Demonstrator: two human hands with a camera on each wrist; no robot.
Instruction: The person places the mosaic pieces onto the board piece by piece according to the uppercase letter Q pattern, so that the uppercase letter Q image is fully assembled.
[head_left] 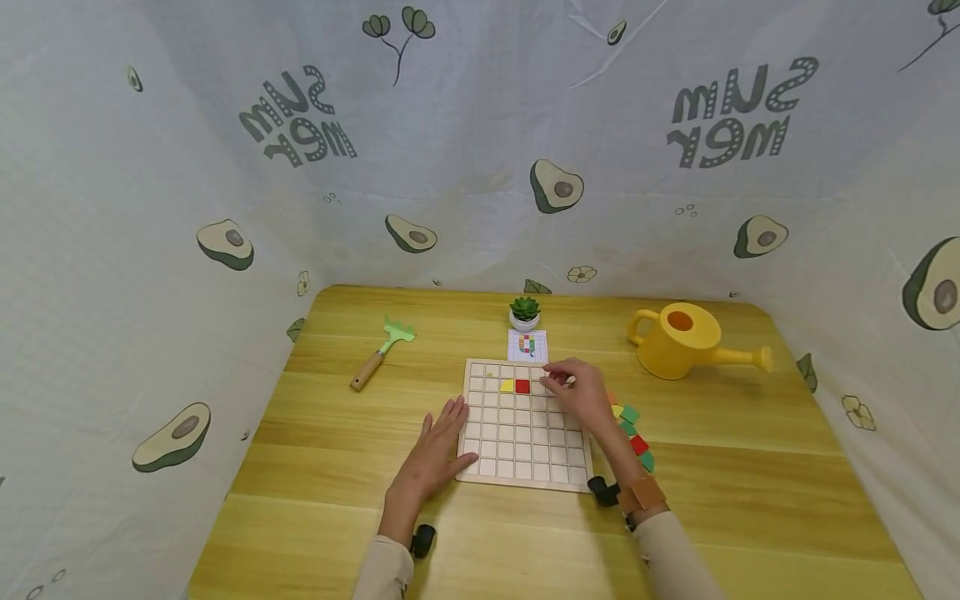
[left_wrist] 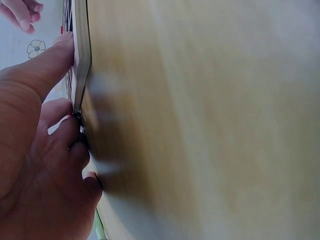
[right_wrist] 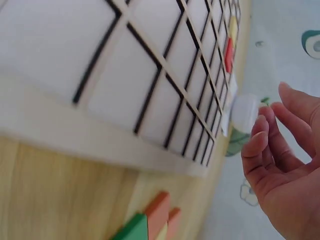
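A wooden grid board (head_left: 525,485) lies on the table, with a yellow tile (head_left: 507,386) and a red tile (head_left: 522,387) side by side in its second row from the top. My left hand (head_left: 431,458) lies at the board's left edge, fingers spread, the thumb resting over the lower left corner. Over the upper right cells is my right hand (head_left: 581,396), its fingers loosely bent. In the right wrist view the thumb and fingertips (right_wrist: 262,122) stand slightly apart, and no tile shows between them. Several colored tiles (head_left: 638,445) lie right of the board, partly behind the right forearm.
Behind the board are a pattern card (head_left: 527,345) and a small potted succulent (head_left: 524,313). A yellow watering can (head_left: 678,342) stands at the back right. A green garden rake (head_left: 382,353) with a wooden handle lies at the left. Printed fabric surrounds the table.
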